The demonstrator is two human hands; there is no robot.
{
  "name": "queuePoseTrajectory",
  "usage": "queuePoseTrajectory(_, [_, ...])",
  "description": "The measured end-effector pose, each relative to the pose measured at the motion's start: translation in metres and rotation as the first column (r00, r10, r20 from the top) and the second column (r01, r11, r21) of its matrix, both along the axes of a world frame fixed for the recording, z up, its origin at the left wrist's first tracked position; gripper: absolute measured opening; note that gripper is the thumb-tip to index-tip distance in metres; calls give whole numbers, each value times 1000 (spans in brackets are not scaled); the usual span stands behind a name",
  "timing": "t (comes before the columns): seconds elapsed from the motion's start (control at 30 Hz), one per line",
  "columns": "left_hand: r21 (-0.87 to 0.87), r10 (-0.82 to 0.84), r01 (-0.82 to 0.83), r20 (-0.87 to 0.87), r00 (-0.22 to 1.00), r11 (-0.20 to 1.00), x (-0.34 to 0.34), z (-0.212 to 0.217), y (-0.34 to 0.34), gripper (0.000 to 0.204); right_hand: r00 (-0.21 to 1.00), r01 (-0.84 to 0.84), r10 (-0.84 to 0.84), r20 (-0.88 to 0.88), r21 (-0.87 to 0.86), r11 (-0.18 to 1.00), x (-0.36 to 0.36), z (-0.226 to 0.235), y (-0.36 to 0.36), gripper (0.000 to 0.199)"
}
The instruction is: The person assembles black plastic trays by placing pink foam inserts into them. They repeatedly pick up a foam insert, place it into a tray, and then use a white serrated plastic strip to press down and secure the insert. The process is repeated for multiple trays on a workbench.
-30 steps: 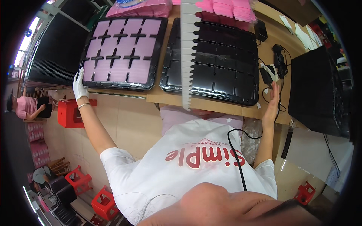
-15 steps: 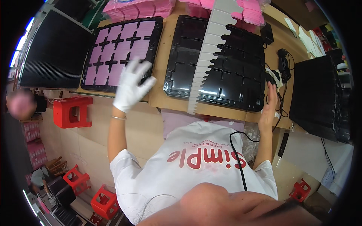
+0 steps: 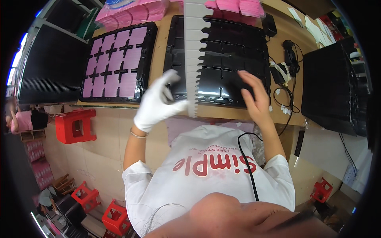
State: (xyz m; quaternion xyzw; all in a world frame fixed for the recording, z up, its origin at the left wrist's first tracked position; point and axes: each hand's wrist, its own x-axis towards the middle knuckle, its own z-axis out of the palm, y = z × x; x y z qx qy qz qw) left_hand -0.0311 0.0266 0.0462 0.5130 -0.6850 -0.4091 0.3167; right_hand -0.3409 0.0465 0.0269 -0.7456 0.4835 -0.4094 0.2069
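Black tray [image 3: 220, 79] lies in front of both hands [image 3: 155, 105] [image 3: 258, 99].

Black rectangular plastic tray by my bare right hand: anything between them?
Nothing visible stands between your bare right hand and the black rectangular plastic tray. Farther left, a long gray toothed strip crosses the tray in view; whether it touches the tray is unclear.
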Motion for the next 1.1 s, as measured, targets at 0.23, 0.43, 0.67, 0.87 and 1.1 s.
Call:
queuePoseTrajectory(0.23, [343, 323, -195, -372, 870, 919, -32, 0, -2, 18, 860, -456, 230, 456, 483, 748, 68, -26, -3, 40])
queuePoseTrajectory(0.43, [253, 396, -312, -701, 593, 916, -15, -5, -11, 20, 882, -434, 248, 401, 481, 762, 78, -34, 0, 21])
queuePoseTrajectory(0.67, [420, 370, -200, -374, 851, 885, -31, -20, 6, 13, 871, -393, 73, 486, 600, 697, 81, -22, -11, 19])
queuePoseTrajectory(0.87, [309, 469, -359, -461, 753, 881, -33, -27, -3, 11, 881, -295, 17, 473, 519, 802, 81, -30, 3, 17])
queuePoseTrajectory(1.1, [260, 482, -408, -530, 698, 875, -23, -39, -6, 12, 945, -154, 114, 308, 108, 982, 93, -27, -3, 10])
